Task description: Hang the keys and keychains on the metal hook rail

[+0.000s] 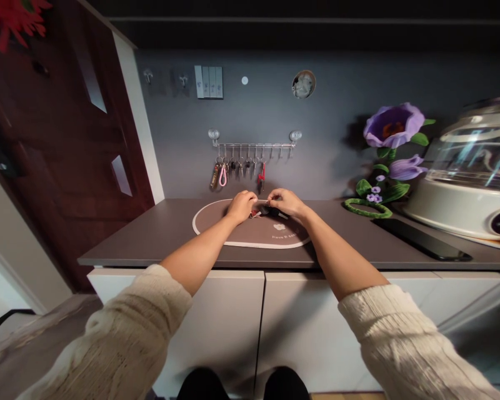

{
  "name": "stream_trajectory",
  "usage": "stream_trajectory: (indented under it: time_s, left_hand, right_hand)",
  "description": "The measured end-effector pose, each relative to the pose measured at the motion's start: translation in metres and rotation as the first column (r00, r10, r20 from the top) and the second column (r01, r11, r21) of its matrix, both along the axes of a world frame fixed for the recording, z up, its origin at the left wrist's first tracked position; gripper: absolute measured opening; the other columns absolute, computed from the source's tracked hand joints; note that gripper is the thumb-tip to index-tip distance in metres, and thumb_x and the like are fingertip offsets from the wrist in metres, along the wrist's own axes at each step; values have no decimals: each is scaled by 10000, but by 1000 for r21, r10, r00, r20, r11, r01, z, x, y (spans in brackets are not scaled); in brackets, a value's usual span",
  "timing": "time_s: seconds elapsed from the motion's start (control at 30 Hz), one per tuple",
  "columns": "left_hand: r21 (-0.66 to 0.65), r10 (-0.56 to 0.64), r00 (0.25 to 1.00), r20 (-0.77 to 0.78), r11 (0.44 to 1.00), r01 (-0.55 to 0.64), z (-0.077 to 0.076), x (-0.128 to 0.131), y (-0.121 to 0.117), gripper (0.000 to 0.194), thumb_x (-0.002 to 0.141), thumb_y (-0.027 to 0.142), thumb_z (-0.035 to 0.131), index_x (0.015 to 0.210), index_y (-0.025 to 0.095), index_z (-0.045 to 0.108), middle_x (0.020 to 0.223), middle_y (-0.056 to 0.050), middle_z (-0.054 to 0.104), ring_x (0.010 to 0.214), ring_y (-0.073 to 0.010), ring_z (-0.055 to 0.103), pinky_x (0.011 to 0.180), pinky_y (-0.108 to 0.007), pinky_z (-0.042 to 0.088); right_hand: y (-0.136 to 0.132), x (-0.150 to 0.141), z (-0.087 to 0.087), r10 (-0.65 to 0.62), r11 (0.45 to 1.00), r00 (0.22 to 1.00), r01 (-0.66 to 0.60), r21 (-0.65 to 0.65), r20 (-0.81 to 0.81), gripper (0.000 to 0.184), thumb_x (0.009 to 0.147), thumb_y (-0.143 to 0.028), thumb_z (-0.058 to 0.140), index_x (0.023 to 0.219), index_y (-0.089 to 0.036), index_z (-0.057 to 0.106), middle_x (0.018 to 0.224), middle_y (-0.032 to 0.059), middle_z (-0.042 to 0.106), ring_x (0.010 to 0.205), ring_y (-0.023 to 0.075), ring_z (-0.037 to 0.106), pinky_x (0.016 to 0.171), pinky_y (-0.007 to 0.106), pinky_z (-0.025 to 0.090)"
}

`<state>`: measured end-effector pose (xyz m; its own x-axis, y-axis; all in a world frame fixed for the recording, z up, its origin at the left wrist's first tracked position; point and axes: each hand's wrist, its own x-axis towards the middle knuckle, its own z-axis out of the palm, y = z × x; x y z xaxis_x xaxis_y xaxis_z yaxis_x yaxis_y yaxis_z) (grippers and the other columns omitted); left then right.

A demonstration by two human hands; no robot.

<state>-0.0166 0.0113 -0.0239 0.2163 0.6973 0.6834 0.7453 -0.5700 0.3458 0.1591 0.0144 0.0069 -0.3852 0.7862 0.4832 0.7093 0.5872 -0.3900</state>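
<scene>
Both my hands meet over an oval brown mat (pixel 233 236) with a white rim on the grey countertop (pixel 150 239). My left hand (pixel 241 205) is closed in a pinch on a small bunch of keys (pixel 261 210) with dark and red parts. My right hand (pixel 286 202) pinches the same bunch from the other side. The bunch sits just above the mat, mostly hidden by my fingers. On the wall behind, a metal hook rail (pixel 254 145) carries several hanging keys and a pink loop (pixel 223 176).
A dark phone (pixel 420 240) lies on the counter to the right. Purple fabric flowers (pixel 389 155) and a white appliance with a clear lid (pixel 470 178) stand at the far right. A dark wooden door (pixel 66 139) is at the left. White cabinet doors (pixel 233 322) lie below.
</scene>
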Motion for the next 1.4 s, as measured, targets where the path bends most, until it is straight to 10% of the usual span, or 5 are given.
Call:
stream_trajectory:
  time_s: [0.33,0.7,1.4]
  left_hand:
    - [74,-17,998,64,997,13,1,1,1,176,799,177,428,772,185,602,807,-38,582,804,-156,517,761,-282,401]
    - [167,-70,996,48,984,61,5,7,-10,141,797,211,462,812,182,599,798,-27,563,761,-138,506,726,-265,402]
    - [257,58,987,-148,966,-18,10,19,-26,258,818,320,458,748,203,678,748,-51,572,777,-161,493,726,-296,374]
  right_hand:
    - [2,0,1,67,984,924,-124,-128,-377,138,644,-265,564,717,-151,591,693,9,616,605,85,514,611,209,404]
    - [-3,-5,6,19,957,672,-227,-181,-740,91,598,-199,606,659,-135,584,569,-10,563,494,55,483,565,210,442]
    - [-7,-15,3,-87,970,585,-134,-202,-806,102,595,-206,590,647,-120,610,520,14,586,486,82,537,395,166,299]
